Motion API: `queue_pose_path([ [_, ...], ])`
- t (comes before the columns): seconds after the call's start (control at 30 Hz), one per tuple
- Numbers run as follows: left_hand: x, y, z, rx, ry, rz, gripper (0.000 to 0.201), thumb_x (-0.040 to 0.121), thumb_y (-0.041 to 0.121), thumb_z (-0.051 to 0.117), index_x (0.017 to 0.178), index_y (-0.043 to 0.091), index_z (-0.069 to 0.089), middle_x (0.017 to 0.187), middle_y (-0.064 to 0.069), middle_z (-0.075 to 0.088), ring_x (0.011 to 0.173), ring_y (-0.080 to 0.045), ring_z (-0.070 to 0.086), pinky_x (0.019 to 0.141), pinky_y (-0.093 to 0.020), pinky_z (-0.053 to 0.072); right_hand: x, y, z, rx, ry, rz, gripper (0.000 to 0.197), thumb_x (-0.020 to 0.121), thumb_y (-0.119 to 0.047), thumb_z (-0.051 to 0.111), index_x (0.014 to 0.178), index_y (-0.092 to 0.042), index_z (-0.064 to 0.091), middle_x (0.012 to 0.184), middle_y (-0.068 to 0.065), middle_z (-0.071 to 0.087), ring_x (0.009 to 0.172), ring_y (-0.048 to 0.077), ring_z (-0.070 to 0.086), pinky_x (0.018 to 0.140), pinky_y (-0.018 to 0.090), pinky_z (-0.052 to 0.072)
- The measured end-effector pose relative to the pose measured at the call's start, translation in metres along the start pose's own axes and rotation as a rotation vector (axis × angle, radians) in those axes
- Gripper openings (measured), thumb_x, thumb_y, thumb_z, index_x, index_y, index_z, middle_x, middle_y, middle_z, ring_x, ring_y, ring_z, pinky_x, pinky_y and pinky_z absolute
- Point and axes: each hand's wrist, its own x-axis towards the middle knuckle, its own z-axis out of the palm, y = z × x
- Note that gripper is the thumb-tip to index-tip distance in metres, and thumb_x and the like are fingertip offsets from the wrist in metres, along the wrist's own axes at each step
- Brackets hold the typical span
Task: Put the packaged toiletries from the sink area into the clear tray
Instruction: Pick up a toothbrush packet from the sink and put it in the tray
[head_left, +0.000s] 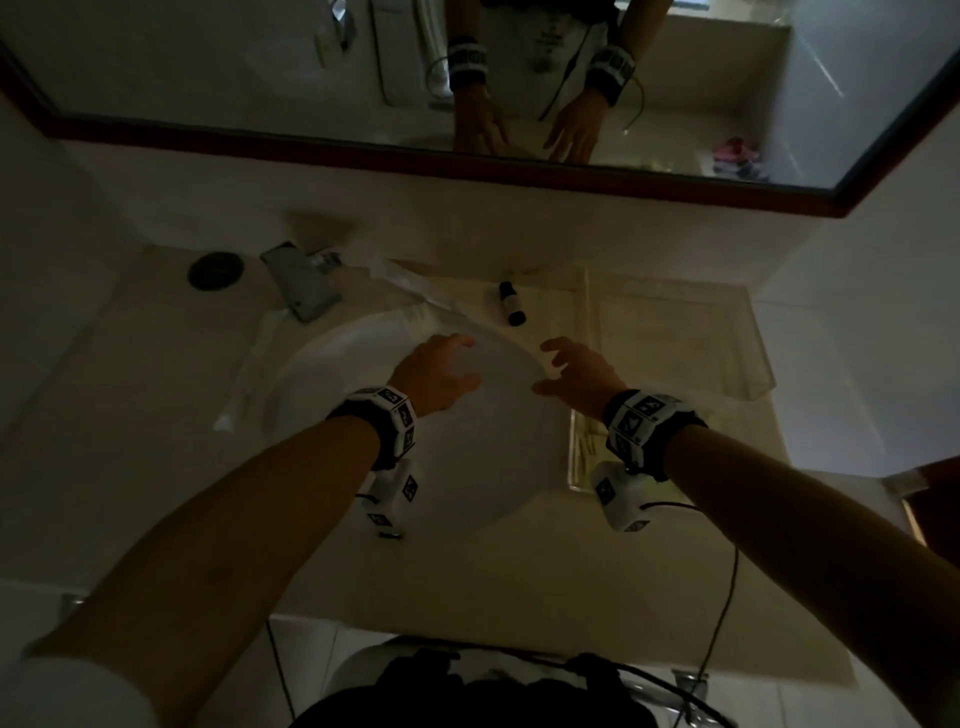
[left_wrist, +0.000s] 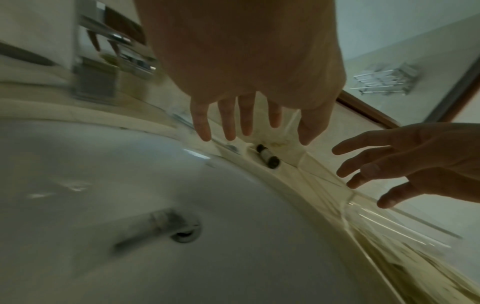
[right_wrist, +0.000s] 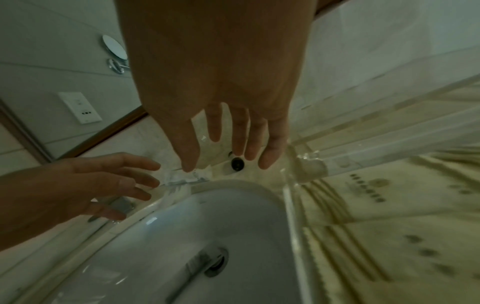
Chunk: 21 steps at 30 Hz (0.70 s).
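1. Far left on the pale surface (head_left: 130, 364) we see a dark round hole (head_left: 215, 270), then the metal faucet (head_left: 301, 283) behind the white sink (head_left: 332, 364).
2. A long clear-wrapped packet (head_left: 244, 374) lies along the sink's left rim, and another wrapped packet (head_left: 415, 296) runs along the back rim, just past the faucet.
3. Our left hand (head_left: 436, 371) hovers over the basin with its fingers (left_wrist: 226, 121) spread and straight; it holds nothing.
4. A small bottle with a dark cap (head_left: 511, 304) lies on its side on the surface behind the rim, between our two hands and beyond their fingertips, touching neither.
5. Our right hand (head_left: 576, 376) hovers over the sink's right rim, fingers (right_wrist: 240, 131) spread, loose and empty.
6. To the right stands the clear tray (head_left: 748, 332), on the surface beside the sink. Pale printed packets show through it; from here we cannot tell whether they lie inside or beneath.
7. Above everything, the wood-framed mirror (head_left: 779, 78) reflects both hands.
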Motion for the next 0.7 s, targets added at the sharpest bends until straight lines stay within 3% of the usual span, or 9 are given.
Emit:
queue_pose_path([
  [0.13,0.000,-0.032,-0.017,-0.012,0.026,-0.050,0.062,0.086,0.045,0.061,0.140,0.026,0.039,0.145,-0.006,0.040,0.130,-0.026,0.043,0.107,-0.042,0.039,0.015,-0.026,0.019,0.011,-0.036,-0.024,0.064,0.082,-0.030,0.072,0.138,-0.026,0.040,0.132,0.007,0.050,0.116,0.025,0.053,0.095,0.038,0.049],
  [0.3,-0.005,-0.069,-0.033,-0.063,0.061,-0.097,0.063,0.085,0.046,0.063,0.140,0.026,0.040,0.147,-0.005,0.039,0.132,-0.026,0.042,0.108,-0.045,0.038,0.031,-0.055,0.046,0.019,-0.080,-0.058,0.064,0.083,-0.031,0.070,0.139,-0.028,0.039,0.134,0.007,0.048,0.118,0.024,0.052,0.091,0.032,0.046],
  [0.43,-0.006,-0.093,-0.043,-0.057,0.099,-0.124,0.063,0.085,0.044,0.064,0.140,0.026,0.040,0.146,-0.006,0.040,0.131,-0.025,0.042,0.108,-0.042,0.038,0.043,-0.073,0.064,-0.013,-0.107,-0.069,0.065,0.083,-0.036,0.069,0.139,-0.031,0.037,0.134,0.004,0.049,0.121,0.023,0.052,0.097,0.034,0.046],
  [0.5,-0.006,-0.106,-0.048,-0.047,0.116,-0.136,0.062,0.085,0.044,0.065,0.139,0.026,0.040,0.145,-0.006,0.041,0.130,-0.026,0.043,0.106,-0.042,0.039,0.049,-0.082,0.072,-0.034,-0.133,-0.069,0.064,0.086,-0.036,0.066,0.142,-0.030,0.035,0.136,0.004,0.046,0.122,0.024,0.051,0.092,0.028,0.042],
  [0.63,-0.005,-0.132,-0.060,-0.007,0.146,-0.209,0.062,0.084,0.047,0.064,0.138,0.028,0.040,0.141,-0.007,0.043,0.127,-0.029,0.044,0.103,-0.044,0.041,0.063,-0.099,0.090,-0.023,-0.177,-0.059,0.065,0.087,-0.036,0.066,0.142,-0.028,0.034,0.137,0.009,0.044,0.117,0.027,0.051,0.092,0.032,0.046],
  [0.7,-0.005,-0.145,-0.066,0.008,0.165,-0.255,0.062,0.084,0.048,0.063,0.137,0.029,0.040,0.140,-0.008,0.043,0.125,-0.031,0.045,0.102,-0.045,0.041,0.070,-0.108,0.099,-0.011,-0.212,-0.057,0.064,0.088,-0.033,0.066,0.143,-0.027,0.034,0.135,0.008,0.043,0.109,0.025,0.053,0.077,0.022,0.049],
])
